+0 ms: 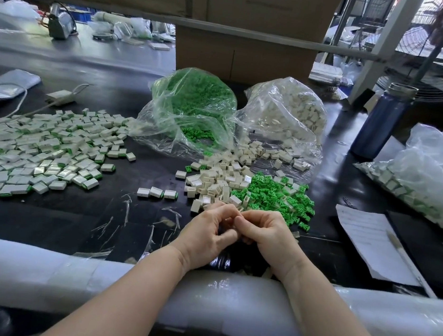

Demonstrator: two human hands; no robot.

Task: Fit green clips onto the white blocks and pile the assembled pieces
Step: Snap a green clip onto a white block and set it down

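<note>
Head view looks down on both hands, curled together at the near edge of the black worktable (130,229). The left hand (208,235) and right hand (265,236) meet fingertip to fingertip, apparently pinching a small part between them; the part itself is hidden, so I cannot tell whether it is block, clip or both.

Loose white blocks (213,178) and loose green clips (275,194) lie heaped just beyond the knuckles, touching each other. Assembled pieces (43,147) spread in a broad pile well to the left, with three more (157,192) in a short row between.

Judging by their look, these are light, rigid moulded plastic, smooth and easily flicked away. A block is best pinched by its flat sides, leaving the slotted face free; a clip by its back.

Open table lies to the left of the hands, toward the pile. To the right, a paper sheet (372,240) and a filled plastic bag (432,175) crowd in. A padded white rail (36,276) carries both forearms.
</note>
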